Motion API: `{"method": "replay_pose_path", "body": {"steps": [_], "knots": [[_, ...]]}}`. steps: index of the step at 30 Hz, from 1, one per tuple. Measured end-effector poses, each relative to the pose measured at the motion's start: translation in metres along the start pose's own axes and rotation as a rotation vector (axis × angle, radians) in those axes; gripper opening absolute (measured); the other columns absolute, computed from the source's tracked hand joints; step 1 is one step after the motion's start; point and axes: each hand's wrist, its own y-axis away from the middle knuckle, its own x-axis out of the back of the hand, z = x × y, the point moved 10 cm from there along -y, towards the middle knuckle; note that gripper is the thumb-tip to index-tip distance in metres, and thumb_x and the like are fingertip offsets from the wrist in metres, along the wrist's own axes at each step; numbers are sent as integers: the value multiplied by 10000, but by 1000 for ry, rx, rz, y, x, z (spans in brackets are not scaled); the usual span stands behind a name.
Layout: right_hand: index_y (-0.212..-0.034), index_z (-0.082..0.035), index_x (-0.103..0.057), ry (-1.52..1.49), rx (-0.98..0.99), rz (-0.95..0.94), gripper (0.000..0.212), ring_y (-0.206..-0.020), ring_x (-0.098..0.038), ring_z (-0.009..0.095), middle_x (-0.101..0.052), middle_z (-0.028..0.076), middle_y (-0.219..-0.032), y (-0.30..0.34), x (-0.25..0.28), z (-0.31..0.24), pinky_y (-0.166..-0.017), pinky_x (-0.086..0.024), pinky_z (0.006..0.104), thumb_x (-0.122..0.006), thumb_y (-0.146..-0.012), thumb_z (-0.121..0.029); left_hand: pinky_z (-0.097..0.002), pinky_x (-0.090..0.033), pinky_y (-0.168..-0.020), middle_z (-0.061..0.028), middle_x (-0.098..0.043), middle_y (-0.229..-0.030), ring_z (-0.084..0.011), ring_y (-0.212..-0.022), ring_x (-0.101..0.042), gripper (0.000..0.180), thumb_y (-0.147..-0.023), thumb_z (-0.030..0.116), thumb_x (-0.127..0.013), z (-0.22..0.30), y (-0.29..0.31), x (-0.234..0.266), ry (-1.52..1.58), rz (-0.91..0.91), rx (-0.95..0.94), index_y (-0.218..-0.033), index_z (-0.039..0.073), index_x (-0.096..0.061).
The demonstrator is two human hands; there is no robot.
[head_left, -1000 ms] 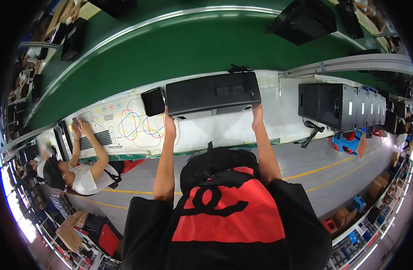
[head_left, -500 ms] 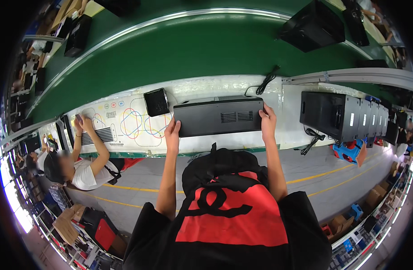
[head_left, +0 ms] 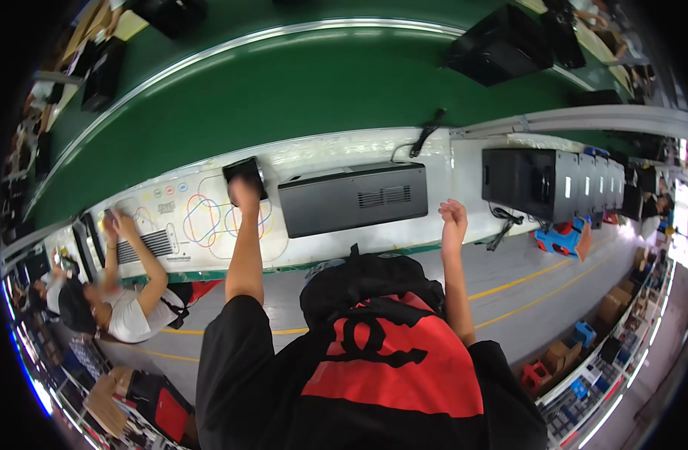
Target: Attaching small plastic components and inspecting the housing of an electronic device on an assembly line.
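A black metal computer case lies on the white work surface before me, its slotted vent panel toward the right. My left hand is over the near part of a small black open box, left of the case. Motion smears its fingers, so whether they grip the box is unclear. To the right of the case, apart from it, my right hand hangs empty with its fingers loosely bent. A black power cord lies behind the case.
More black cases stand in a row at the right, a coiled black cable beside them. A green conveyor belt runs behind the bench. On the left, a co-worker reaches over the bench. A blue stool stands below right.
Both hands have let go of the computer case, which stays on the bench. My left hand has moved left to the small black box; my right has drawn slightly away. The view has shifted.
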Motion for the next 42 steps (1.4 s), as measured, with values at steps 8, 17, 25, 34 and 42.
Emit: {"method": "replay_pose_path", "body": {"steps": [8, 17, 25, 34, 42], "knots": [[-1092, -21, -559, 28, -43, 84, 247, -907, -581, 156, -631, 79, -982, 23, 26, 6, -842, -429, 279, -533, -846, -28, -378, -515, -730, -214, -678, -848, -339, -801, -667, 190, -761, 57, -704, -11, -3, 13, 286, 37, -37, -927, -34, -686], [-1047, -11, -561, 164, 14, 39, 203, -839, -602, 152, -644, 86, -876, 16, 10, -19, -804, -458, 271, -556, -844, -5, -339, -527, -722, -212, -691, -864, -271, -785, -692, 241, -766, -10, -615, -6, -10, 17, 236, -74, -81, -994, -12, -694], [-1074, -7, -541, 146, 47, -54, 208, -804, -616, 178, -645, 103, -880, 17, 7, -12, -759, -469, 275, -518, -868, 11, -337, -526, -783, -170, -700, -909, -269, -857, -691, 317, -713, -86, -527, 19, -8, 38, 193, -109, -124, -974, 0, -686], [-1066, -12, -537, 219, 31, -79, 187, -746, -608, 155, -636, 95, -860, 22, -7, -36, -721, -482, 268, -495, -885, 7, -253, -509, -667, -136, -698, -866, -147, -735, -640, 225, -833, 10, -643, 3, -2, 55, 549, -150, 45, -1049, -48, -668], [-1024, 31, -557, -7, 323, -359, 138, -827, -608, 165, -642, 93, -879, 99, -123, -219, -780, -472, 282, -557, -887, 18, -230, -370, -519, -45, -549, -740, -104, -611, -459, 181, -955, 161, -563, 229, 131, 177, 1829, -629, 183, -900, -9, -593]]}}
